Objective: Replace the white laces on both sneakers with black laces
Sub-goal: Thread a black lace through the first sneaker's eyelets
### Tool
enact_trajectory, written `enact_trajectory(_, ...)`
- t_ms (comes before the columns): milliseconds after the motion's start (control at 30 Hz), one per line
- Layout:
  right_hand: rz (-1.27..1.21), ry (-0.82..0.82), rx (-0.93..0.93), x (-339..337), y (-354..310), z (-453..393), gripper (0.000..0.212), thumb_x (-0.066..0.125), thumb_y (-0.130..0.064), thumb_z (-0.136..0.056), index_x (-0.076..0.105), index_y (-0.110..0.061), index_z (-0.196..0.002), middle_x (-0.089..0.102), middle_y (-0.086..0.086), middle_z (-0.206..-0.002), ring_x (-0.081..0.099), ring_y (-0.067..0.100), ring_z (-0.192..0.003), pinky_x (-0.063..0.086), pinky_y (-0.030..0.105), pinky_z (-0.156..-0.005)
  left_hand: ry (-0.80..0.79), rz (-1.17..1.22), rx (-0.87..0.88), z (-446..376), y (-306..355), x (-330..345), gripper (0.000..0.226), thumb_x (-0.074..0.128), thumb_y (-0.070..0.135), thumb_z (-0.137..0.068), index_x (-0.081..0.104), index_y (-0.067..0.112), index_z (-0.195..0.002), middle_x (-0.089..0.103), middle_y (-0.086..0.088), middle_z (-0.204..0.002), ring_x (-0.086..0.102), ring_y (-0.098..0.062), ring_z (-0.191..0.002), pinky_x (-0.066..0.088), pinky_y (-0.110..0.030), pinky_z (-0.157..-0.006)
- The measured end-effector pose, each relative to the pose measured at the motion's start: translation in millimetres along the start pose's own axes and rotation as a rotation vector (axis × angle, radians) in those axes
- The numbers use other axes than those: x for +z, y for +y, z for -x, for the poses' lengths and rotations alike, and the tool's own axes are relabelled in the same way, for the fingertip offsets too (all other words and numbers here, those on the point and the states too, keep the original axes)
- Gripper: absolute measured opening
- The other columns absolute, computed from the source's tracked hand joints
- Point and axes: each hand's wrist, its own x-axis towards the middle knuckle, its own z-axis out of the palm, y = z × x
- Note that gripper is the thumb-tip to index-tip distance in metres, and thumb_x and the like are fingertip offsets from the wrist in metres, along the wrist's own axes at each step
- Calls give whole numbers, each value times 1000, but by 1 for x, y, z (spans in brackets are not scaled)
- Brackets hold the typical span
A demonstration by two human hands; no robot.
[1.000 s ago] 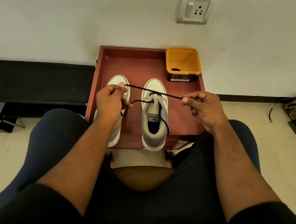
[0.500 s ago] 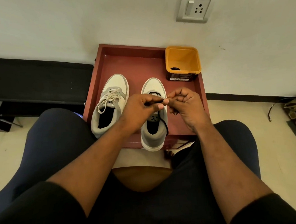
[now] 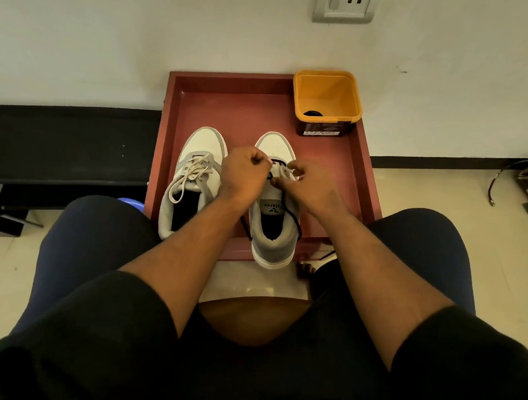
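Two grey and white sneakers stand side by side on a red tray [image 3: 360, 175]. The left sneaker [image 3: 190, 185] keeps its white laces [image 3: 190, 176], loosely tied. On the right sneaker [image 3: 273, 221] a black lace [image 3: 291, 216] runs through the front eyelets, and its loose ends hang down both sides of the collar. My left hand [image 3: 246, 176] is closed over the front of the right sneaker, pinching the black lace. My right hand [image 3: 305, 182] pinches the same lace just to the right, at the eyelets.
An orange tub [image 3: 327, 100] with something black inside stands in the tray's back right corner. A white wall with a socket [image 3: 346, 0] rises behind. A low black shelf [image 3: 61, 144] lies to the left, a cable [image 3: 499, 182] on the floor to the right.
Both hands went from holding the black lace stretched wide apart to meeting over the right sneaker, then dropped onto its front eyelets. The left sneaker became uncovered.
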Motion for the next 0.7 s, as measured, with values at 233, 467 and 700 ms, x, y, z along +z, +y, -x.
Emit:
enact_trajectory(233,-40,13,32,5,10,-8,32,56,-11,-88,57,-7,-57,44,-4,-47,37,6,-38,24,17,-40,-119,14,-148,-12,-4,19,9,69,9,-87,76,7,-83,69,0,-74,59,-5,-61,53,-20,-65)
enact_trajectory(467,-176,-37,83,10,12,-10,23,50,-10,-80,73,-13,-77,69,13,-73,55,18,-60,45,35,-56,-71,216,-300,-11,-11,30,20,71,6,-84,71,18,-68,71,-4,-76,67,-19,-77,59,-41,-83)
enact_trajectory(700,-247,-21,146,12,12,-9,25,54,-12,-81,76,-22,-77,72,7,-75,68,32,-79,57,52,-68,-117,90,-273,-13,-10,28,22,71,6,-83,71,20,-66,70,-4,-71,66,-17,-70,60,-39,-78)
